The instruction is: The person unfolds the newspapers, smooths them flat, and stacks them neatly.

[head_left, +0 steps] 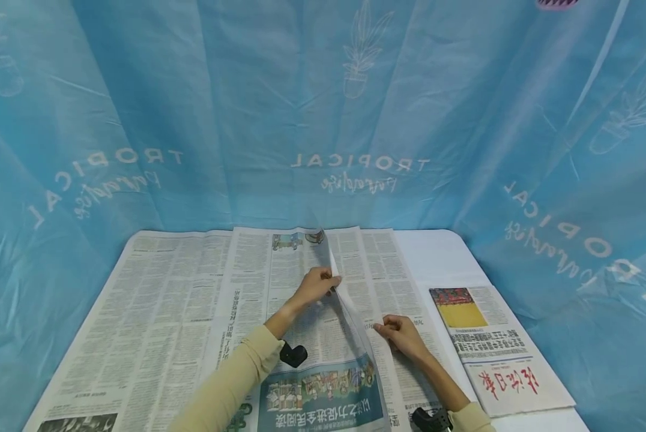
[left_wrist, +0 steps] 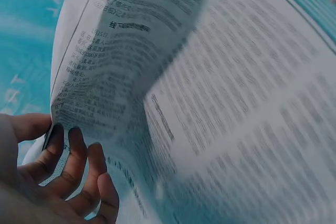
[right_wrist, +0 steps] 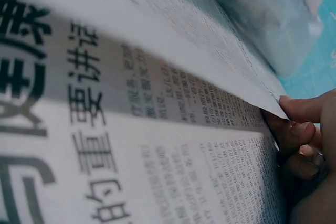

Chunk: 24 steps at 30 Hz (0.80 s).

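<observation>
A large newspaper (head_left: 301, 330) lies spread over the table, with a teal picture block near its front. My left hand (head_left: 314, 285) pinches the lifted edge of its top sheet, which bows up off the pages beneath. In the left wrist view, thumb and index finger grip that sheet edge while the other fingers curl loosely. Lower and to the right, my right hand (head_left: 404, 337) is over the right-hand pages. The right wrist view shows its thumb and fingers (right_wrist: 302, 111) pinching a corner of a sheet, with printed pages under it.
A folded newspaper (head_left: 496, 354) with red lettering and a yellow picture lies on the right of the white table (head_left: 428, 252). More newspaper pages (head_left: 155, 306) cover the left side. A blue printed curtain (head_left: 258, 120) hangs behind the table and along both sides.
</observation>
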{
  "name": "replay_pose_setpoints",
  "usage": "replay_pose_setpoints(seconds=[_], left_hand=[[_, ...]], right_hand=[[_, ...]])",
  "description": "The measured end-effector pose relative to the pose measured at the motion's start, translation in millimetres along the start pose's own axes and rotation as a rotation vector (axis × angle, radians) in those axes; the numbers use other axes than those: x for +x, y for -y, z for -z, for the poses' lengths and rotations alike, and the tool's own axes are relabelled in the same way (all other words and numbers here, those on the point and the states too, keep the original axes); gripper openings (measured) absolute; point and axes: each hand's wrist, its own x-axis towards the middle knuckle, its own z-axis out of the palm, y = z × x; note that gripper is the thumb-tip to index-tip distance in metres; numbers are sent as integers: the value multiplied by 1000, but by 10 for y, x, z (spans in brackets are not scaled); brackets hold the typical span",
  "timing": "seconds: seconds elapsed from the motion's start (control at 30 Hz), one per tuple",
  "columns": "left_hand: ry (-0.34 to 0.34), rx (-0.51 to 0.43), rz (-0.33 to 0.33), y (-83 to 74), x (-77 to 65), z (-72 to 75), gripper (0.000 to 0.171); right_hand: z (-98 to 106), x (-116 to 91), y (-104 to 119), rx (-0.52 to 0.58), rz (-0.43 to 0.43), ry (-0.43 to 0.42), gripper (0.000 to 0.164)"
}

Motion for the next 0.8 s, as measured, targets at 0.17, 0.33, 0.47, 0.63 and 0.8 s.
replay_pose_setpoints(seconds=[0.17, 0.33, 0.47, 0.63, 0.8], left_hand=[[-46, -170, 114, -42, -235, 309, 29], [-123, -235, 150, 188, -338, 599, 31], [-157, -230, 188, 220, -481, 844, 32], [-182, -234, 219, 294, -668, 1140, 43], [-222, -193, 283, 435, -832, 1326, 43]], right_hand=[[2, 45, -165, 10, -6, -18, 29], [-6, 86, -289, -9, -32, -52, 31], [13, 69, -288, -9, -38, -50, 35], [42, 87, -269, -26, -58, -36, 38], [49, 157, -206, -39, -119, -33, 34]])
